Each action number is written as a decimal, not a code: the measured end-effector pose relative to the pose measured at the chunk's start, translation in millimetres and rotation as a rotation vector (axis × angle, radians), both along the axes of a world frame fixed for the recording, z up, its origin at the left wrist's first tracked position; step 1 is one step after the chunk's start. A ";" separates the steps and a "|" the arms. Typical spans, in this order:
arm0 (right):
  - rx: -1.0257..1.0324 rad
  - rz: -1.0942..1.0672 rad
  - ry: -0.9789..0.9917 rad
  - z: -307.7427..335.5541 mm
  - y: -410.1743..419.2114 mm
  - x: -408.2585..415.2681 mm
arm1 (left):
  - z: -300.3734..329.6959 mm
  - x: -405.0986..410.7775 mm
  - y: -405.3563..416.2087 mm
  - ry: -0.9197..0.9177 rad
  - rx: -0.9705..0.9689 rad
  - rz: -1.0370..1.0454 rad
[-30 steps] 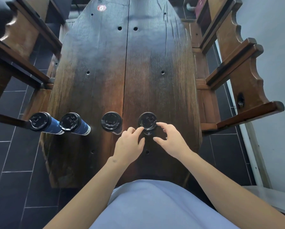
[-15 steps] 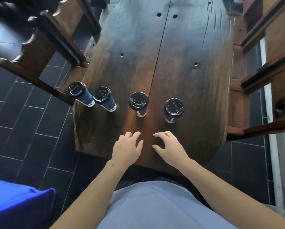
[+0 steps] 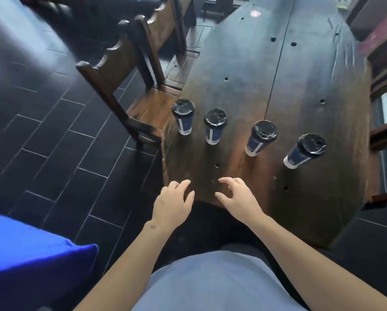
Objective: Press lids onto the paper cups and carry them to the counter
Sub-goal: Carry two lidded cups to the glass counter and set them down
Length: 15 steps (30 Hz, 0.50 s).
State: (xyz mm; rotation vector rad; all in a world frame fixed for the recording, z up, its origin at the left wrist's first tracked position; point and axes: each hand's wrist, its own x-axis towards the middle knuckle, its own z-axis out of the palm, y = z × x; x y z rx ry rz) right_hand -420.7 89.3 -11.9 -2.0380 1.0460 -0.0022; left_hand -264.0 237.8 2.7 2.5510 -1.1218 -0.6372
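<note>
Several dark blue paper cups with black lids stand in a row across the near end of the dark wooden table [image 3: 300, 70]: a far-left cup [image 3: 183, 116], a second cup [image 3: 215, 125], a third cup [image 3: 261, 136] and a rightmost cup [image 3: 305, 150]. My left hand [image 3: 172, 204] hovers at the table's near edge with loosely curved fingers, holding nothing. Beside it my right hand [image 3: 238, 198] is spread with bent fingers, also empty. Both hands are short of the cups and touch none of them.
A wooden chair [image 3: 129, 70] stands at the table's left side, close to the far-left cup. More wooden seating [image 3: 385, 131] lines the right side. Dark floor tiles [image 3: 53, 142] spread to the left, and a bright blue object [image 3: 26, 261] sits at the lower left.
Both hands left the rightmost cup's lid and drew back toward my body. The view swung left, so the cups now lie farther right and the blue object has come into sight.
</note>
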 end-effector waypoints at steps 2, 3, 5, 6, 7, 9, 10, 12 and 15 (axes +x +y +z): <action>0.002 -0.009 -0.017 4.1 15.7 18.2 | 2.6 15.5 17.0 0.007 -0.006 0.001; 0.003 -0.015 -0.022 5.4 21.6 25.8 | 4.0 22.7 23.7 0.011 -0.013 0.005; 0.000 -0.027 -0.028 6.7 29.0 39.3 | 5.6 36.3 32.2 0.028 -0.038 0.023; -0.002 -0.032 -0.030 7.3 31.5 45.1 | 5.4 42.2 34.2 0.045 -0.051 0.036; 0.000 -0.036 -0.030 7.5 33.7 50.6 | 5.5 47.5 35.4 0.066 -0.061 0.046; 0.011 -0.042 -0.028 5.9 35.2 60.1 | 5.2 57.3 34.2 0.103 -0.059 0.042; 0.017 -0.046 -0.025 4.4 34.3 65.1 | 4.6 62.1 32.5 0.114 -0.052 0.033; 0.022 -0.053 -0.019 1.4 30.1 76.0 | 2.3 71.9 27.6 0.120 -0.033 0.017; 0.031 -0.053 -0.022 -4.9 17.9 96.0 | -1.8 89.3 15.4 0.102 -0.013 0.001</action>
